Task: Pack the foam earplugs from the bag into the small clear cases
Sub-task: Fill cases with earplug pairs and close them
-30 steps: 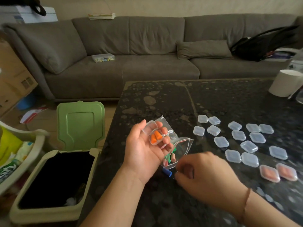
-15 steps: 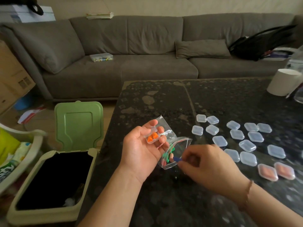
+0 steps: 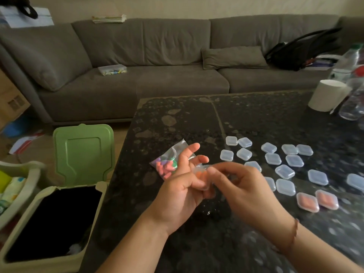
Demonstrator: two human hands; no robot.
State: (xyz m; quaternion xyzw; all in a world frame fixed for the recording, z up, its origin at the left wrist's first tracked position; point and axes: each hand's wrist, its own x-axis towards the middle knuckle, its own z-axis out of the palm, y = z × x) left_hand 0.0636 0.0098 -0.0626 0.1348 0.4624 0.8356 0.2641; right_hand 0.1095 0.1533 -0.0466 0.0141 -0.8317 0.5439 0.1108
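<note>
Hands (image 3: pixel 208 186) meet on a small case (image 3: pixel 201 174) holding orange earplugs (image 3: pixel 200 175).

I can't resolve the right hand (image 3: pixel 244 186), its fingertips are motion-blurred. The case (image 3: pixel 201 174) between both hands is mostly covered, lid state unclear. Left hand (image 3: pixel 183 186) hides part of the bag (image 3: pixel 165 162). One case (image 3: pixel 356 181) is cut by the right edge.

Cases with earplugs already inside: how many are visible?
3. Two pink-filled cases lie side by side on the table at near right; an orange-filled case is held between left hand and right hand. The hands may hide others.
</note>
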